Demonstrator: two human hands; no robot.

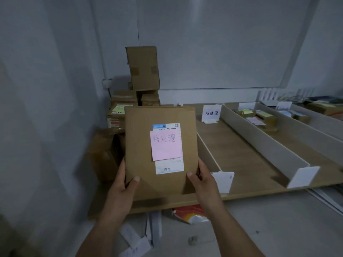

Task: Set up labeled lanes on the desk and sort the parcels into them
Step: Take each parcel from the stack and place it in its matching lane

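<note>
both hands hold one flat cardboard parcel [139, 138] upright over the near left corner of the desk [241, 160]. the left hand [123, 184] grips its lower left edge with the thumb across the front, and the right hand [202, 178] grips the lower right edge the same way. a pink note [166, 145] stuck over the shipping label [169, 168] reads 待处理, which matches the sign card [211, 113] standing at the back of the nearest lane. the lanes look set up: white dividers [259, 140] run front to back across the desk, with cards at their far ends. the lanes further right already hold small parcels [263, 118] with coloured notes, so sorting seems well under way. the lane by the matching card shows bare wood where i can see it. what is left, by my reading, is this parcel plus the pile of boxes [143, 69] stacked against the wall on the left, at least one of which carries a note.
</note>
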